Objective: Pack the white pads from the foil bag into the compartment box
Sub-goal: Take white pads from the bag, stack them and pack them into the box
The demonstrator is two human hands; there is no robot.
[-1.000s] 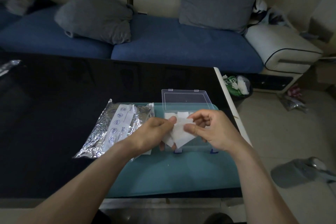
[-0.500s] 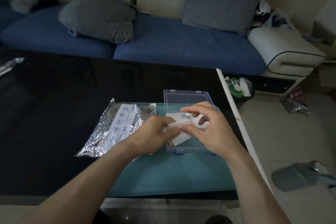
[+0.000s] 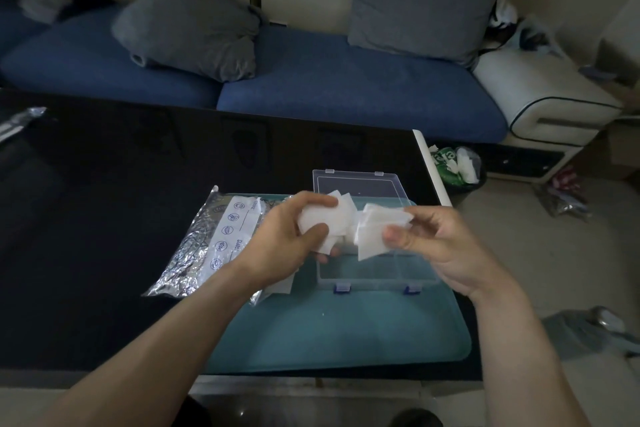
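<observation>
Hands are meeting above the compartment box [image 3: 375, 270] in the head view, each with its grip closed on white pads. The left hand [image 3: 280, 236] is holding a thick stack of pads [image 3: 325, 222] between curled fingers and thumb. The right hand [image 3: 440, 243] is pinching a smaller fan of pads [image 3: 375, 236] between thumb and fingers; the two bundles are nearly touching over the box's far half.

The clear box is sitting open on a teal mat [image 3: 339, 333], its lid [image 3: 360, 184] lying back flat beyond the mat's far edge, blue latches at its near wall. Whether pads are already lying inside, I cannot tell, as the hands are covering that part. The foil bag [image 3: 207, 243] is lying just left of the box, partly on the mat, partly on the dark tabletop [image 3: 104, 201], under the left wrist.

The box is standing near the tabletop's right edge, a white strip. Bare mat is stretching between the box and the near edge; wide dark tabletop is lying open to the left and beyond. A blue sofa [image 3: 311, 80] is running along the far side.
</observation>
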